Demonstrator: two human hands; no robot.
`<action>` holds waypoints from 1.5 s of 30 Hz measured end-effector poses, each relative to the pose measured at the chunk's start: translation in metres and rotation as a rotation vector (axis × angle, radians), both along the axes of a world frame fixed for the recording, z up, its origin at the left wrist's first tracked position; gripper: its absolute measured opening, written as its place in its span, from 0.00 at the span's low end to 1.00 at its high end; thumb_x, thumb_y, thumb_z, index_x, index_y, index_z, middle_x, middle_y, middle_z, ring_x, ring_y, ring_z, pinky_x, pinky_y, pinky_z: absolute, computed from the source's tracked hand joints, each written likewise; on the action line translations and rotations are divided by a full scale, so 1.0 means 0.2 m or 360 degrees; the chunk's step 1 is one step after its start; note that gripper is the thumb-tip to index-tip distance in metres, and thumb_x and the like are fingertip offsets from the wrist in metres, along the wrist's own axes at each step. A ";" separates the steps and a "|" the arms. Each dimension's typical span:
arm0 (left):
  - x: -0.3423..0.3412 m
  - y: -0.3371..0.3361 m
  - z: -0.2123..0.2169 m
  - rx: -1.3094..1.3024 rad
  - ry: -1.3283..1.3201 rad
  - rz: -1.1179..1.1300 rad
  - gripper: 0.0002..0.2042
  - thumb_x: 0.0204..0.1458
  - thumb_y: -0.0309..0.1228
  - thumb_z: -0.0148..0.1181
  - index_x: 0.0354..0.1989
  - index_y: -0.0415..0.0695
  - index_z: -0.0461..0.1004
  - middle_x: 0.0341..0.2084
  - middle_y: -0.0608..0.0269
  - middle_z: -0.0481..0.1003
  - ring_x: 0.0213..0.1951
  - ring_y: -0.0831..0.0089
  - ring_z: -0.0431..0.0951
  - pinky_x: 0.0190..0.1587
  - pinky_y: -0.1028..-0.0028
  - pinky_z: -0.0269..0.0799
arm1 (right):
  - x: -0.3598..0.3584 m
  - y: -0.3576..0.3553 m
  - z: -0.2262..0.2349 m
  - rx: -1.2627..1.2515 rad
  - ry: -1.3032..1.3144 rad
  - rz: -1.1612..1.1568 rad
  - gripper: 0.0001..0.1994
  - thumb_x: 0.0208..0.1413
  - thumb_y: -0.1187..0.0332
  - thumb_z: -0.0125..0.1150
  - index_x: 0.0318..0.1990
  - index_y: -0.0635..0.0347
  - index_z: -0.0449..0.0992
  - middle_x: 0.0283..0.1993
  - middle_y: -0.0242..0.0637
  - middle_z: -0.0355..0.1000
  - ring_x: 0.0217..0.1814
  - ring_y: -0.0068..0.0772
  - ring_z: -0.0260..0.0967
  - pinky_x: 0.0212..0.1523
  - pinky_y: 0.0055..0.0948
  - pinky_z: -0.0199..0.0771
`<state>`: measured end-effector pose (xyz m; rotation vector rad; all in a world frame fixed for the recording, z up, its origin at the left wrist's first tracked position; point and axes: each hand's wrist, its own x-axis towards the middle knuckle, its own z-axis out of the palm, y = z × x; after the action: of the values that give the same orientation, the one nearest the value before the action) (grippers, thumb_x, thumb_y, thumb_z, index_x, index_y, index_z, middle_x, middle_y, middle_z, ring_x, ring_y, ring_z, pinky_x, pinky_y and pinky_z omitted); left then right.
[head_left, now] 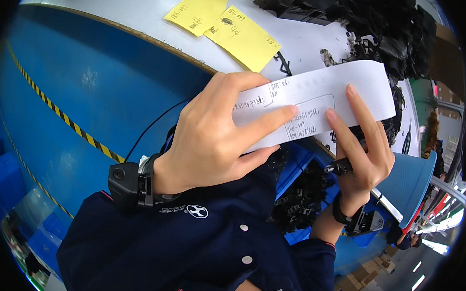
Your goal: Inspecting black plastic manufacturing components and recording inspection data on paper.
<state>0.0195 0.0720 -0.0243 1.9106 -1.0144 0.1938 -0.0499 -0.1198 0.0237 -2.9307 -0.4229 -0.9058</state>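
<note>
left hand (212, 136) and right hand (362, 152) clamped on long white paper strip (320, 95) | right also grips black pen (340, 166) | risk: strip creases or tears if pulled apart

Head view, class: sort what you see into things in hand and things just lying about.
In hand:
white paper slip, held by left hand and right hand
black pen, in right hand

Lying about:
two yellow sticky notes
pile of black plastic parts
blue bin
</note>
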 end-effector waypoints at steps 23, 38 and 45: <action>-0.02 0.00 -0.04 0.0314 -0.0092 0.0271 0.21 0.23 0.28 0.65 0.35 0.49 0.76 0.45 0.57 0.65 0.39 0.61 0.61 0.41 0.70 0.58 | -0.11 -0.26 0.31 0.2720 0.0189 0.1020 0.14 0.37 0.56 0.50 0.09 0.48 0.61 0.07 0.21 0.48 0.10 0.15 0.37 0.18 0.20 0.36; -0.05 -0.01 -0.06 0.0320 -0.0179 0.0355 0.21 0.25 0.28 0.64 0.36 0.50 0.75 0.48 0.61 0.65 0.44 0.63 0.59 0.46 0.69 0.50 | 0.01 -0.17 0.25 0.2933 0.0170 0.1090 0.07 0.49 0.70 0.49 0.30 0.63 0.60 0.18 0.27 0.51 0.12 0.17 0.46 0.19 0.20 0.51; -0.07 -0.04 -0.09 0.0184 -0.0298 0.0268 0.20 0.26 0.24 0.63 0.35 0.51 0.75 0.43 0.68 0.69 0.41 0.67 0.63 0.44 0.71 0.50 | 0.03 -0.19 0.16 0.2195 0.0323 0.0702 0.32 0.56 0.47 0.22 0.32 0.70 0.67 0.10 0.39 0.62 0.08 0.24 0.55 0.11 0.15 0.58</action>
<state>0.0061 0.0639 -0.0433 2.1149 -1.0048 0.4259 -0.0439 -0.1580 0.0555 -1.5462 -0.2378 -0.4742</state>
